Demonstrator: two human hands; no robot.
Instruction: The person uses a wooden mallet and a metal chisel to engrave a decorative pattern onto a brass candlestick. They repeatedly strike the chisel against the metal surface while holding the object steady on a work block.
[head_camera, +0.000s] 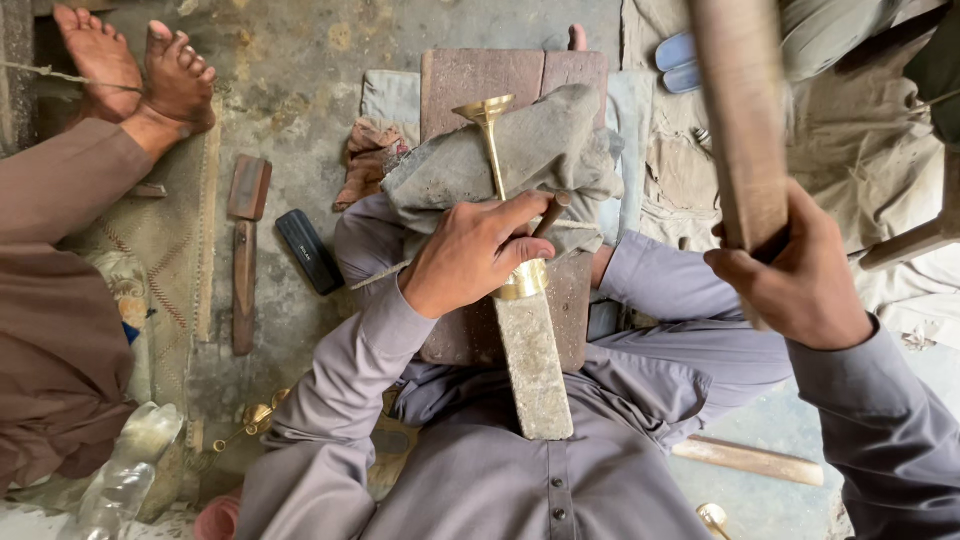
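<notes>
The floor was bare, rough and grey, with dust and stains. At the far left, another person's bare feet rested on it, and a brown sleeve lay near them. A mat lay by the sleeve. Just right of it sat a brown block, a long dark tool and a small black bar.

In the middle, a red board rested on the person's lap with a grey cloth on top. The left hand was curled tight around a brass horn, which lay on the cloth over a stone bar. The horn's wide mouth pointed far away.

On the right, the right hand gripped a wooden stick, fingers closed around it. A second stick lay on the floor near the knee.

The stick's top was cut off and blurred. The horn's near end was hidden under the left hand. A plastic bottle at the near left was hard to make out.
</notes>
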